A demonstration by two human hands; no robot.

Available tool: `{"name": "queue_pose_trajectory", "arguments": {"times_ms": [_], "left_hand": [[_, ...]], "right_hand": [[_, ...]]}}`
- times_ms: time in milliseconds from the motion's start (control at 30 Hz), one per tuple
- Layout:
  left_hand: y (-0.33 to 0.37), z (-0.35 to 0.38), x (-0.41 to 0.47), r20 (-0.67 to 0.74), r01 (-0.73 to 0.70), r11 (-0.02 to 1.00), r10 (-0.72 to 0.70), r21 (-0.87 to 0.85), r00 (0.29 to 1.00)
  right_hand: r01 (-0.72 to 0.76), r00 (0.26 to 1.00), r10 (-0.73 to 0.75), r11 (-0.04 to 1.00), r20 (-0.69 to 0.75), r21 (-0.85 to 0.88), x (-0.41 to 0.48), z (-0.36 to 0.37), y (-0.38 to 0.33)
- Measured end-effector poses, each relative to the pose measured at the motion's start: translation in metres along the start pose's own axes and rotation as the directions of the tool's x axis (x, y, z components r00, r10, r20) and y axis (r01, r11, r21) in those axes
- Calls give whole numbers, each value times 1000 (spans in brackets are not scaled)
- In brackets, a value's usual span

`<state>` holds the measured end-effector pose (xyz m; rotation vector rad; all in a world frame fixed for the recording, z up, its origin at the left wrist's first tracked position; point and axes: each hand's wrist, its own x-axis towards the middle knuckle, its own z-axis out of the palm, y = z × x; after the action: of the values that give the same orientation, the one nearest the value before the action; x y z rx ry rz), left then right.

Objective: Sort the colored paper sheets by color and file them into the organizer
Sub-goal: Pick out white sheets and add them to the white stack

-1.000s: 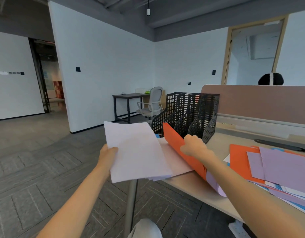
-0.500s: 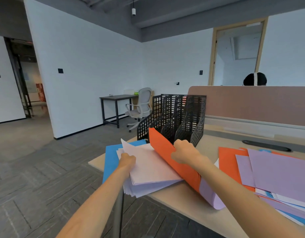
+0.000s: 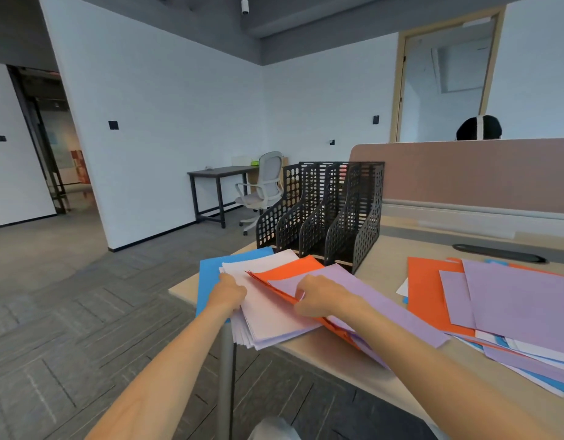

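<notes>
Left grip [image 3: 228, 292]: fingers curled over the left edge of the pale pink stack [image 3: 274, 315], gripping it. Right grip [image 3: 322, 296]: curled, pinching the near-left edge of a lilac sheet [image 3: 363, 284] lying on top of orange sheets [image 3: 290, 268]. Under the pink stack, a blue sheet [image 3: 209, 281], jutting out left at the corner of the table [image 3: 385, 249]; near edge of the stack overhanging the table too. Just behind these papers, an upright black organizer [image 3: 322, 214] with several slots, contents hard to tell. Well to the right, a loose mixed pile [image 3: 512, 303] of lilac, orange, blue and white sheets, flat on the table
</notes>
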<state>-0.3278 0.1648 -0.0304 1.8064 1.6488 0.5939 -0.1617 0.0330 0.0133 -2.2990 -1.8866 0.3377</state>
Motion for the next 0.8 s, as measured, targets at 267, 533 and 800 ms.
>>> {"name": "queue_pose_trajectory", "arguments": {"times_ms": [267, 533, 800], "left_hand": [[-11, -2, 2, -54, -85, 983, 95, 164, 994], [3, -8, -22, 7, -147, 906, 158, 397, 987], [88, 36, -56, 99, -476, 874, 468, 96, 878]], "right_hand": [[69, 998, -69, 997, -12, 22, 1, 8, -12], [78, 983, -42, 977, -181, 197, -1, 3, 0], [-9, 850, 186, 940, -492, 340, -31, -12, 56]]}}
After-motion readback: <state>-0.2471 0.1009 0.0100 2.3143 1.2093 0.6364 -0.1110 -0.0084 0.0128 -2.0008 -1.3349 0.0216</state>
